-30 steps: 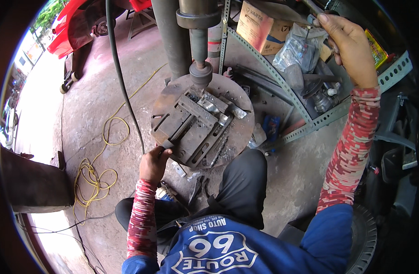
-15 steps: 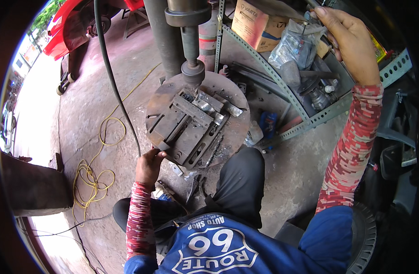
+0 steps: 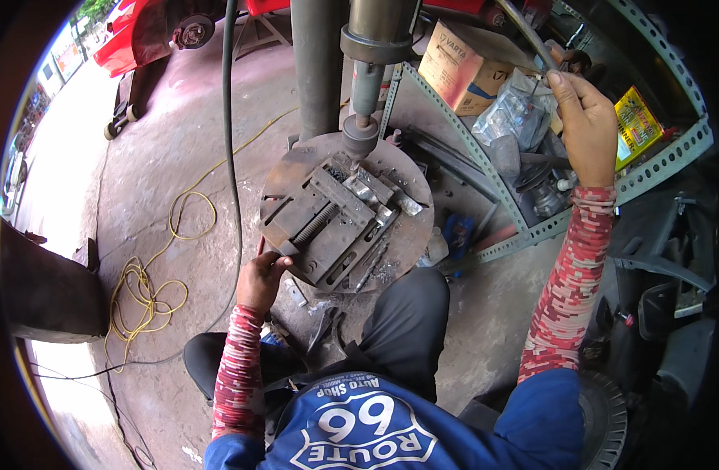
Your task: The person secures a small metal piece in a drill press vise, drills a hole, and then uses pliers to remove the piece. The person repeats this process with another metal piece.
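Observation:
A drill press stands in front of me, its chuck (image 3: 360, 139) just above a steel vise (image 3: 316, 254) on the round table (image 3: 410, 176). In the vise jaws sits a shiny metal piece (image 3: 367, 193); the bit's tip is close to it, but contact is hard to make out. My left hand (image 3: 259, 283) pinches the near left end of the vise, by its screw (image 3: 314, 225). Raised at the right, my right hand (image 3: 588, 133) is closed round the end of the press's feed lever (image 3: 534, 41).
Metal shavings lie on the table. At the right, an angle-iron rack (image 3: 500, 174) holds a cardboard box (image 3: 465, 66), a plastic bag (image 3: 516, 110) and metal parts. A black cable (image 3: 232, 133) hangs left of the press. Yellow cord (image 3: 144, 294) lies coiled on the floor.
My right hand has come down and nearer to me with the lever. My left hand stays at the vise. The whole view has shifted a little.

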Demonstrator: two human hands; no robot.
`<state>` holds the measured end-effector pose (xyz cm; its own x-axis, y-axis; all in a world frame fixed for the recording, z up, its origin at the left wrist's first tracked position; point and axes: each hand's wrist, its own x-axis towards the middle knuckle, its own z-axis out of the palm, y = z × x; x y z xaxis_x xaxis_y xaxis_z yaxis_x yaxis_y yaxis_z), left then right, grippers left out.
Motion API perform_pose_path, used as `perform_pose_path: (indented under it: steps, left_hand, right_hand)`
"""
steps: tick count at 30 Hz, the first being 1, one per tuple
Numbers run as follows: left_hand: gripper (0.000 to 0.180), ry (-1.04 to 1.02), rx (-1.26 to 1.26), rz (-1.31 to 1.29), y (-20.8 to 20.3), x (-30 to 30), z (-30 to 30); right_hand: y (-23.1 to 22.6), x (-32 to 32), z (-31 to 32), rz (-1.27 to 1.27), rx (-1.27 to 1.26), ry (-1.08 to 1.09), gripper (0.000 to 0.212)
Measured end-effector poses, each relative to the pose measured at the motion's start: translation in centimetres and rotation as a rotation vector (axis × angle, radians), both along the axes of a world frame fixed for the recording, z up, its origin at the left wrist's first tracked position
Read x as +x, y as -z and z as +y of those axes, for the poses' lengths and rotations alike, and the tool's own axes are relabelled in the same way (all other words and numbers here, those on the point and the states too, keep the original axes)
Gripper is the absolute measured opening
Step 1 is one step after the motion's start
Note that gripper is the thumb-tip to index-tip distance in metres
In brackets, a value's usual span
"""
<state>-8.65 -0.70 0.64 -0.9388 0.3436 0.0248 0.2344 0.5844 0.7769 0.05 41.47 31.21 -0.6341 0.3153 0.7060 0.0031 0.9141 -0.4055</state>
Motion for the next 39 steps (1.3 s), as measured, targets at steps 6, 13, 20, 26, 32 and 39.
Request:
perform_pose_path:
  steps: [6,13,20,26,32,39]
  left_hand:
    - [0.044,-0.007,-0.053,-0.022,-0.3,0.1,-0.2]
    - [0.051,0.005,-0.186,0.027,-0.1,0.2,0.2]
    - [0.072,-0.014,-0.335,-0.041,-0.2,0.0,0.8]
    - [0.074,-0.013,-0.253,-0.007,0.4,0.0,0.7]
    - [0.069,0.000,-0.215,-0.001,0.1,0.1,0.9]
    - [0.065,-0.001,-0.224,0.000,0.3,0.1,0.8]
  right_hand:
    - [0.4,0.0,0.0,0.021,0.010,0.034,0.040]
    - [1.1,-0.4,-0.9,0.180,0.162,0.080,0.037]
    - [1.6,-0.2,-1.1,0.195,0.264,0.170,0.038]
    - [1.3,0.1,-1.4,0.203,0.239,0.136,0.036]
    - [1.3,0.3,-2.0,0.341,0.214,0.126,0.030]
    - [1.7,0.2,-1.6,0.373,0.165,0.112,0.026]
